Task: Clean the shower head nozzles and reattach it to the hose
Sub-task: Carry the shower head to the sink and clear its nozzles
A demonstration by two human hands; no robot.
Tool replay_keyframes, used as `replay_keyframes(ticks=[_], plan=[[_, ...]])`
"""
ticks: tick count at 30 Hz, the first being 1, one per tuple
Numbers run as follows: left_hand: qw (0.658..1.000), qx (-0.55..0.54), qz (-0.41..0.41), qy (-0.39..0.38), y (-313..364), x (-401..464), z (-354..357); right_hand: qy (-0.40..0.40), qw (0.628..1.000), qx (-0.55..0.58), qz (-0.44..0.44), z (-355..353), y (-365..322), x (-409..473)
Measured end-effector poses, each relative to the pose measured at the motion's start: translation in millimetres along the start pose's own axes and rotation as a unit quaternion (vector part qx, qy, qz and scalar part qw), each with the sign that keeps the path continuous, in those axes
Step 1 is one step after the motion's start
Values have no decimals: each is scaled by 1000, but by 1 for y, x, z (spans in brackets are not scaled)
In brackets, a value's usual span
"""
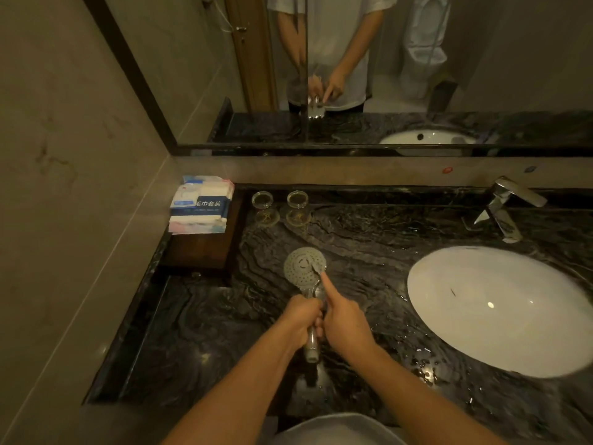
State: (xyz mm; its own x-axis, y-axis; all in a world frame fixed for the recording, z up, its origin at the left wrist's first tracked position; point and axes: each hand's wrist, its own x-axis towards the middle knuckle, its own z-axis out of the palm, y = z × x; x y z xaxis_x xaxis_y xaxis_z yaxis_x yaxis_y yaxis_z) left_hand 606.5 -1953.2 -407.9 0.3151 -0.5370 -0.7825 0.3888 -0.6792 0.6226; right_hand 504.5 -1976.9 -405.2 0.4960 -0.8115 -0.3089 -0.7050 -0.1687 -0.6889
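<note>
The left hand (300, 319) has its grip clamped on the shower head (305, 266) handle above the table (369, 239); the right hand (345, 319) probes nozzles. Rigid, light, likely slippery chrome: hold mid-handle.

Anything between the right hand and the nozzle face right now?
Nothing visible. The left hand grips the shower head by its handle, face up over the counter, and the right hand points a finger at the face's right edge, unobstructed.
</note>
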Motion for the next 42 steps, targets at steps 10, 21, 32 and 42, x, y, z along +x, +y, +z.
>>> replay_keyframes(ticks=[10,21,32,42], plan=[[998,-58,-23,-13,10,-3,-3,-15,998,-54,-38,10,15,-16],[996,83,37,-12,-2,-6,-12,-47,987,-136,-68,-2,16,-18],[987,148,54,-19,-6,-3,-15,-38,989,-131,-65,-24,19,2],[971,228,64,-22,-27,-2,-23,-55,993,-104,-29,-35,29,26]])
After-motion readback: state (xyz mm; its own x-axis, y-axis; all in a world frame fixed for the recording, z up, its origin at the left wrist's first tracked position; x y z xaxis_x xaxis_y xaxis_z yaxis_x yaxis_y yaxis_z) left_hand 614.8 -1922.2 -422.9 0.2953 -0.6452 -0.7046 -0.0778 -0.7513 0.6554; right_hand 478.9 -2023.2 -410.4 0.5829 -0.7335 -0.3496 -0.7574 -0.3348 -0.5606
